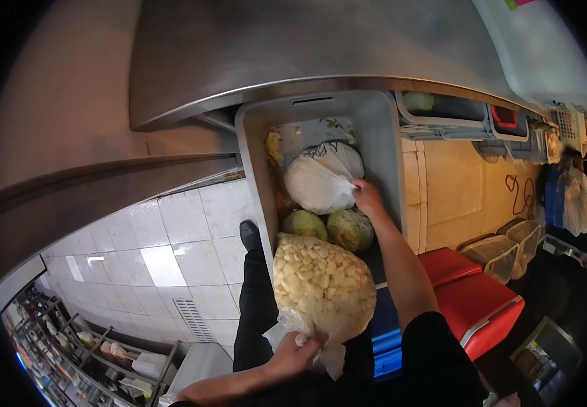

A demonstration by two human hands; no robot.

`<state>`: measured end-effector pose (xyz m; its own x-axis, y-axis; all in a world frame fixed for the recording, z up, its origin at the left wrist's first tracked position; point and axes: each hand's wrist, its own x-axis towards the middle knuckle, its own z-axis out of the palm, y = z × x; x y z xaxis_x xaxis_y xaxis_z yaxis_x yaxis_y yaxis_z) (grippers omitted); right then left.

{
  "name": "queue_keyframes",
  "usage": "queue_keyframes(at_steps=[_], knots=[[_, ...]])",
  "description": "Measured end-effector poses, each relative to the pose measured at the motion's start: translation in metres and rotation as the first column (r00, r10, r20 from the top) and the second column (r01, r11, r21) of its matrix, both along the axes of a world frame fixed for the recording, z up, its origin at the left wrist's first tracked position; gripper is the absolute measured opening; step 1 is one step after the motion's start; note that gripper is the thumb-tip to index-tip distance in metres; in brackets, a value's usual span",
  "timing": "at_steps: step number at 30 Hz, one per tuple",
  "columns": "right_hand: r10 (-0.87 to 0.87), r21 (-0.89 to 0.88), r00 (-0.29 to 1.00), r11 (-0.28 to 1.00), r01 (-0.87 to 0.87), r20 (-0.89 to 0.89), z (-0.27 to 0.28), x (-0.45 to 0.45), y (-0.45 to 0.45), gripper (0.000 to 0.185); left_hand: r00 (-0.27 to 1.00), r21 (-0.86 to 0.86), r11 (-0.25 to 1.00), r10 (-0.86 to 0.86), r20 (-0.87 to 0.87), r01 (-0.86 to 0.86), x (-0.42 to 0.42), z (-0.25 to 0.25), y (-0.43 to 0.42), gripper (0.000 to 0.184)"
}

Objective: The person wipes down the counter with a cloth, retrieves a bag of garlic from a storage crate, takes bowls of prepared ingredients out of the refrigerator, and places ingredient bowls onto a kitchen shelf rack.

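Note:
My left hand (297,354) is closed round the gathered neck of a clear plastic bag of peeled garlic cloves (324,285), which is full and bulging at the near end of a grey bin (390,156). Inside the bin, my right hand (367,197) pinches the twisted top of a white plastic bag (320,180); its contents are hidden. Two green cabbages (351,229) lie between the two bags. Leaf scraps (334,124) and a yellowish piece (274,147) are on the bin's floor at the far end.
A steel counter (320,41) runs along the far side. Red boxes (473,298) and a blue crate (386,332) stand at the right, with clear tubs (504,247) beyond. Grey trays (443,108) sit under the counter. A shelf rack (97,346) is at the lower left.

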<state>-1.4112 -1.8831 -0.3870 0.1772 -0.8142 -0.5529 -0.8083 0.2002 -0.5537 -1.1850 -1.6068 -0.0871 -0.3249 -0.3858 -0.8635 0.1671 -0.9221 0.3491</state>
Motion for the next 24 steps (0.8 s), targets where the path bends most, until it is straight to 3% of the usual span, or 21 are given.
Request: queue_keyframes(at_steps=[1, 3, 4, 6, 10, 12, 14, 15, 16, 17, 18, 19, 20, 21, 22, 24], knots=[[-0.002, 0.004, 1.000, 1.000, 0.002, 0.000, -0.015, 0.003, -0.002, 0.043, 1.000, 0.004, 1.000, -0.002, 0.000, 0.002, 0.000, -0.001, 0.000, 0.025], [0.015, -0.258, 0.985, 0.964, -0.060, -0.174, -0.044, 0.019, -0.004, 0.074, 0.999, 0.022, 0.999, -0.030, 0.012, 0.030, 0.001, -0.001, 0.000, 0.025], [0.016, -0.252, 0.985, 0.966, -0.059, -0.172, -0.033, 0.034, -0.004, 0.074, 0.999, 0.028, 0.999, -0.030, 0.013, 0.030, 0.002, -0.001, 0.000, 0.025], [0.383, 0.159, 0.753, 0.921, -0.356, -0.535, 0.007, 0.067, -0.010, 0.097, 0.996, 0.040, 0.995, -0.087, 0.018, 0.087, 0.001, -0.002, -0.003, 0.025], [0.409, 0.134, 0.709, 0.902, -0.411, -0.574, -0.026, 0.074, -0.014, 0.099, 0.998, -0.073, 0.995, 0.067, 0.018, -0.066, -0.004, 0.002, 0.000, 0.024], [0.432, 0.188, 0.721, 0.898, -0.397, -0.542, -0.008, 0.069, -0.021, 0.095, 0.999, -0.035, 0.999, 0.023, 0.027, -0.022, -0.004, 0.003, -0.004, 0.023], [0.379, 0.259, 0.873, 0.916, -0.307, -0.306, 0.006, 0.056, -0.032, 0.090, 0.999, -0.069, 0.998, 0.012, 0.045, -0.009, -0.004, 0.006, -0.003, 0.020], [0.373, 0.252, 0.874, 0.919, -0.303, -0.311, 0.021, 0.043, -0.028, 0.090, 0.997, -0.095, 0.994, 0.060, 0.052, -0.055, -0.004, 0.012, -0.008, 0.019], [0.190, 0.142, 0.978, 0.974, -0.176, -0.090, 0.044, 0.023, -0.009, 0.075, 0.993, -0.120, 0.988, 0.105, 0.056, -0.098, -0.002, 0.020, -0.014, 0.018], [0.010, 0.064, 0.988, 0.998, -0.020, 0.155, 0.070, 0.007, 0.017, 0.061, 0.991, -0.118, 0.988, 0.106, 0.078, -0.096, 0.003, 0.031, -0.020, 0.016], [-0.191, -0.034, 0.868, 0.972, 0.232, 0.458, 0.107, -0.005, 0.054, 0.048, 0.989, -0.117, 0.988, 0.109, 0.098, -0.098, 0.011, 0.045, -0.026, 0.015], [-0.413, 0.204, 0.807, 0.911, 0.360, 0.423, 0.127, -0.036, 0.089, 0.038, 0.987, -0.117, 0.991, 0.084, 0.140, -0.068, 0.018, 0.058, -0.030, 0.016], [-0.705, 0.562, 0.596, 0.691, 0.455, 0.384, 0.165, -0.054, 0.125, 0.032, 0.974, -0.138, 0.978, 0.174, 0.143, -0.154, 0.024, 0.063, -0.023, 0.015], [-0.791, 0.780, 0.535, 0.524, 0.343, 0.297, 0.188, -0.073, 0.163, 0.037, 0.963, -0.127, 0.970, 0.225, 0.150, -0.207, 0.030, 0.074, -0.025, 0.016], [-0.771, 0.805, 0.591, 0.496, 0.326, 0.236, 0.205, -0.082, 0.203, 0.045, 0.947, -0.120, 0.958, 0.279, 0.161, -0.262, 0.037, 0.090, -0.027, 0.016], [-0.807, 0.942, 0.590, 0.220, 0.255, 0.028, 0.211, -0.070, 0.261, 0.057, 0.936, -0.128, 0.951, 0.300, 0.182, -0.280, 0.054, 0.121, -0.027, 0.016]])
